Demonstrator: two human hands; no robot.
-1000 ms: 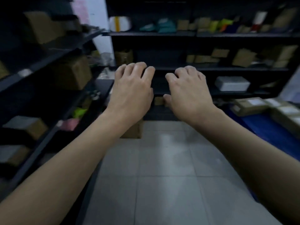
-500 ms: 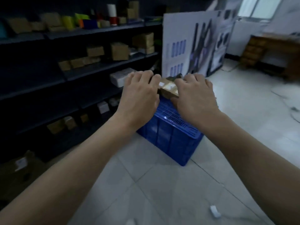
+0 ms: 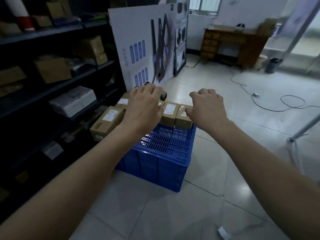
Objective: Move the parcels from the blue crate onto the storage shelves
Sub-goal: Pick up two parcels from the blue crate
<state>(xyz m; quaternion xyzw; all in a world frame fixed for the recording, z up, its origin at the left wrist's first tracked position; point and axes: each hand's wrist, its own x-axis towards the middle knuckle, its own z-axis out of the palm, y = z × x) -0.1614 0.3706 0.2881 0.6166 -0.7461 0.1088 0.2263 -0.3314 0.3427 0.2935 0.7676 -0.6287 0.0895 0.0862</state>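
Dark storage shelves run along the left, holding many cardboard boxes. One blue crate stands on the tiled floor beside them. On its slatted top lie four brown parcels that I can count, grouped at the far end. The left hand is over the middle of the parcels, fingers bent downward; whether it grips one cannot be told. The right hand hovers loosely curled and holds nothing, its thumb at the rightmost parcel.
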